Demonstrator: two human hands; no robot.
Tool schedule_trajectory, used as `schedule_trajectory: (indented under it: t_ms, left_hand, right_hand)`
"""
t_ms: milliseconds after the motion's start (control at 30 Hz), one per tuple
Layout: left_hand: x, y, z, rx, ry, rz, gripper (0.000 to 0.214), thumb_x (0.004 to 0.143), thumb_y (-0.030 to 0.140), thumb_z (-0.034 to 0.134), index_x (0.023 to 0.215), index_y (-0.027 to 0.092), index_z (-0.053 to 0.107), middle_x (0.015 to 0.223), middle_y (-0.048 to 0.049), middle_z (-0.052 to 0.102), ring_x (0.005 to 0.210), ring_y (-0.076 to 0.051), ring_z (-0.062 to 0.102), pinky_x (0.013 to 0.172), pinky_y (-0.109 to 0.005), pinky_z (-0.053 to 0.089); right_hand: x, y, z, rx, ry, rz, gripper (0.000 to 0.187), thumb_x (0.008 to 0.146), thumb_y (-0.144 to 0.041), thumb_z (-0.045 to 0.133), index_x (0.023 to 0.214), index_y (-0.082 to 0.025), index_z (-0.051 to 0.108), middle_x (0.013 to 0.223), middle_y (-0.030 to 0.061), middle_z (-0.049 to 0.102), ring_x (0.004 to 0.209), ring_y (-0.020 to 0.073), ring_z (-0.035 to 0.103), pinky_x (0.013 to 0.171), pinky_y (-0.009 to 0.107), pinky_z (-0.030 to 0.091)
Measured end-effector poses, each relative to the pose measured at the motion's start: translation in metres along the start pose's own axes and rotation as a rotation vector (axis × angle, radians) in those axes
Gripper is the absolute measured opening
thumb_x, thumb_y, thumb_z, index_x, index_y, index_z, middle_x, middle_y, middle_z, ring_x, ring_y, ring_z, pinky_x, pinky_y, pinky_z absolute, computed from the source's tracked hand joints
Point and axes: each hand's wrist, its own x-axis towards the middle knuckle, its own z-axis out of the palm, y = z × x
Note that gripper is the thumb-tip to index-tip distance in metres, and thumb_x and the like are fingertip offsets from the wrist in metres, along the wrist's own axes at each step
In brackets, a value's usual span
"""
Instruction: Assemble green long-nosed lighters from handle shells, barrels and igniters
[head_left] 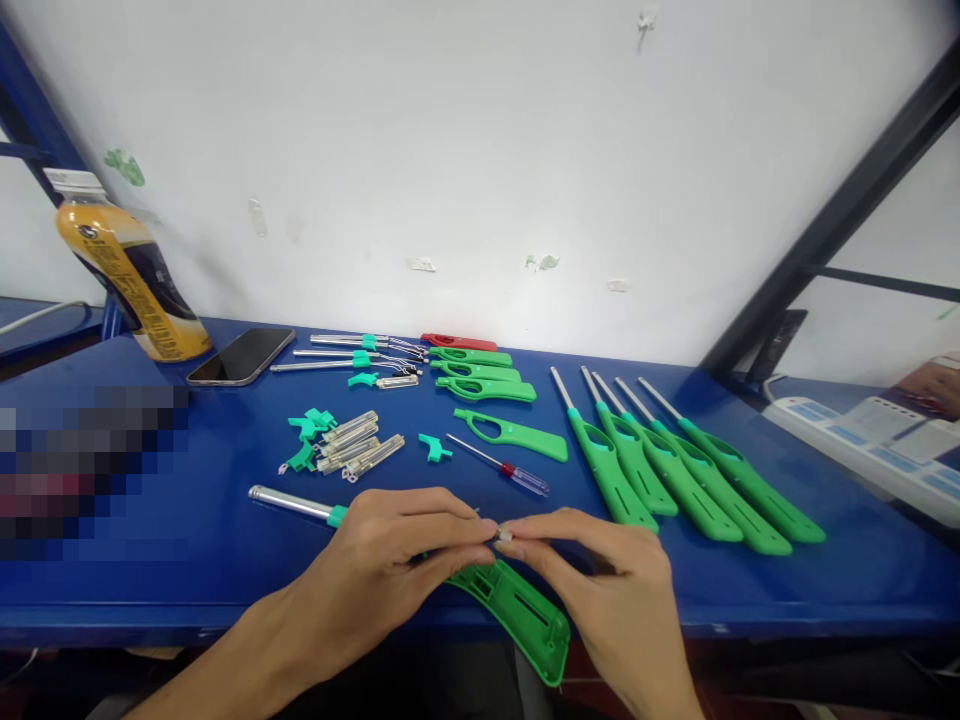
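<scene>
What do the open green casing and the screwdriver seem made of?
The open green casing looks like satin moulded plastic, given its ribbed interior. The screwdriver's shaft seems polished metal, by its silvery glint; its glossy handle is probably plastic, being see-through.

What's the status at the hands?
Left hand, right hand pinching small whitish part. Open green lighter shell beneath. Screwdriver beyond, clear of both.
</scene>
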Motion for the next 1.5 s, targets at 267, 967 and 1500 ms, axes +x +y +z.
schedule_trajectory:
  t_ms: [267,967,1500]
  left_hand:
    - [-0.0013,-0.0007,-0.0007,-0.049,-0.055,0.006,0.012,0.103,0.015,0.071,0.103,0.014,0.083,0.09,-0.0081,0.082,0.074,-0.014,0.08,0.067,-0.015,0.062]
    - [-0.0042,0.0009,-0.0019,-0.124,-0.088,-0.042,0.013,0.097,0.006,0.075,0.106,0.007,0.084,0.093,-0.01,0.083,0.077,-0.014,0.081,0.073,-0.014,0.063]
    - [-0.0079,-0.0003,-0.0008,-0.038,-0.058,-0.035,0.013,0.1,0.01,0.074,0.11,0.015,0.081,0.091,-0.002,0.084,0.075,-0.011,0.078,0.07,-0.014,0.06]
  right_hand:
    - [0.0016,-0.0018,-0.002,0.073,-0.015,0.071,0.021,0.082,-0.014,0.088,0.08,-0.035,0.087,0.077,-0.0121,0.084,0.069,0.0086,0.082,0.071,0.006,0.059]
    - [0.0038,0.0023,-0.0011,0.16,-0.113,0.241,0.016,0.08,-0.02,0.087,0.074,-0.036,0.086,0.071,-0.0106,0.082,0.066,0.0067,0.077,0.067,0.006,0.054]
    - [0.0018,0.0003,-0.0021,0.027,-0.127,0.132,0.015,0.09,-0.023,0.082,0.078,-0.032,0.083,0.076,-0.0116,0.082,0.07,0.0074,0.076,0.07,0.011,0.054]
